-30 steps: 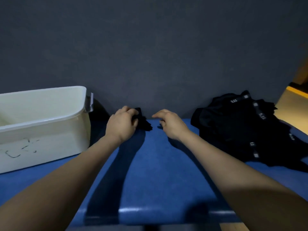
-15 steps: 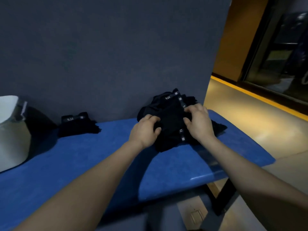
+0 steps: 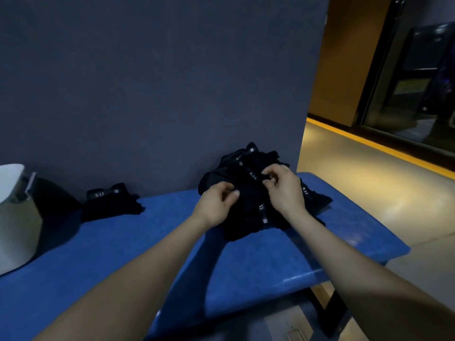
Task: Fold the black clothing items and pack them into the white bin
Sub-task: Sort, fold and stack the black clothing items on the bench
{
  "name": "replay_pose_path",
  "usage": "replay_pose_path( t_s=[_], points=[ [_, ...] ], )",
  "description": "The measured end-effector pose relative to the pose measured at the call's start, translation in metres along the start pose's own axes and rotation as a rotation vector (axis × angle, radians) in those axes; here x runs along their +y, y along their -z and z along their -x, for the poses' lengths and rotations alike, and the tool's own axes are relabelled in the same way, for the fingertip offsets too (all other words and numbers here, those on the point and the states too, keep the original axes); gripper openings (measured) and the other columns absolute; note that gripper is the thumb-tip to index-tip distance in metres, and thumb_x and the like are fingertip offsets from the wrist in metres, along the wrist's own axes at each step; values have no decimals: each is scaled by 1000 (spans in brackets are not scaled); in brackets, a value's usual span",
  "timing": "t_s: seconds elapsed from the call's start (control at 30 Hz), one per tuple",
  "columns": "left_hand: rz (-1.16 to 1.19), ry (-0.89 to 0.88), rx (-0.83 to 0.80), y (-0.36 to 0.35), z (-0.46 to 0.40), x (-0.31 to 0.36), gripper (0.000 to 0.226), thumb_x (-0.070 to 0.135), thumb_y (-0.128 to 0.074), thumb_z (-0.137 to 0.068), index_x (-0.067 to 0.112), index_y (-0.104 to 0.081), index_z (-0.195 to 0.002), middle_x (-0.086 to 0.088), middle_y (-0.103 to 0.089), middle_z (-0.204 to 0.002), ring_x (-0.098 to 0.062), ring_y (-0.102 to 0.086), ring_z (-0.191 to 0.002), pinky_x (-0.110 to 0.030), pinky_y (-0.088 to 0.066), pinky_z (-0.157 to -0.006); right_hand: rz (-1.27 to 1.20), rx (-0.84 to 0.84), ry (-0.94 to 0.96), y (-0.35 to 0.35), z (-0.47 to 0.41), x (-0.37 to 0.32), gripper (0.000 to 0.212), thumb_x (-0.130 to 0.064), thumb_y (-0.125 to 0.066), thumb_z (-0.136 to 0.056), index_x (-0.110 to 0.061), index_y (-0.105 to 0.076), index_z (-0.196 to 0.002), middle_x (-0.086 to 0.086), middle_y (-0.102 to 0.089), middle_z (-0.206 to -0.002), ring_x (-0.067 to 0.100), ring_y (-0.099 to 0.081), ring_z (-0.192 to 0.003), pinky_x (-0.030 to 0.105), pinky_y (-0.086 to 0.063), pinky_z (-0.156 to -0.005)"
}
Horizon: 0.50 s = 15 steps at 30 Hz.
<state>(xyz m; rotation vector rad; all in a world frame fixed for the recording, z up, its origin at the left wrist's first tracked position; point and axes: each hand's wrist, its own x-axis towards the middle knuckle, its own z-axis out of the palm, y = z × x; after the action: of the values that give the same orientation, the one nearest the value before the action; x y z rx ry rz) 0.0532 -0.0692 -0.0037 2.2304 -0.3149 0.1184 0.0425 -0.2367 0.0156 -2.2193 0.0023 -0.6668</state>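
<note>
Black fabric lies heaped at the right end of the blue surface (image 3: 246, 279), pushed up against the grey wall (image 3: 160, 94): this pile of black clothing (image 3: 248, 217) is what both hands are working in. The right hand (image 3: 286, 190) pinches a fold of cloth near the top of the heap, fingers curled round it. The left hand (image 3: 216, 205) has its fingers curled at the heap's near-left edge and appears to pinch cloth too, though the dark fabric makes the exact hold hard to read. One folded black item (image 3: 110, 203) sits further left by the wall, near but apart from the white bin (image 3: 14, 217), whose corner shows at the left edge; its inside is out of view.

The step in hand looks like singling out one garment from the tangle. To do it well, each hand should hold the same piece, ideally along its printed waistband, then lift clear so the others fall away. Pulling sideways risks dragging the heap off the right end of the surface. Once free, the garment wants laying flat on the bare blue stretch between heap and folded item.
</note>
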Motion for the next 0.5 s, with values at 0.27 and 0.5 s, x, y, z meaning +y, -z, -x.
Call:
replay_pose_path(
  t_s=[0.27,0.5],
  points=[
    [1032,567,-34,49,25,15,45,52,-45,-92,11,-57,-107,-7,-63,-95,-19,-62,-85,-31,-53,-70,-119,-175,313,3,35,-39,22,8,-61,-81,-13,-67,-82,-17,-50,-87,-5,-51,-81,0,-36,-74],
    [1060,489,76,79,66,9,26,-12,-36,-92,7,-53,-95,-11,-59,-87,-20,-57,-74,-19,-51,-45,-179,-276,296,-11,61,-64,20,3,-57,-86,-13,-68,-93,-7,-59,-93,6,-59,-80,11,-46,-77]
  ],
)
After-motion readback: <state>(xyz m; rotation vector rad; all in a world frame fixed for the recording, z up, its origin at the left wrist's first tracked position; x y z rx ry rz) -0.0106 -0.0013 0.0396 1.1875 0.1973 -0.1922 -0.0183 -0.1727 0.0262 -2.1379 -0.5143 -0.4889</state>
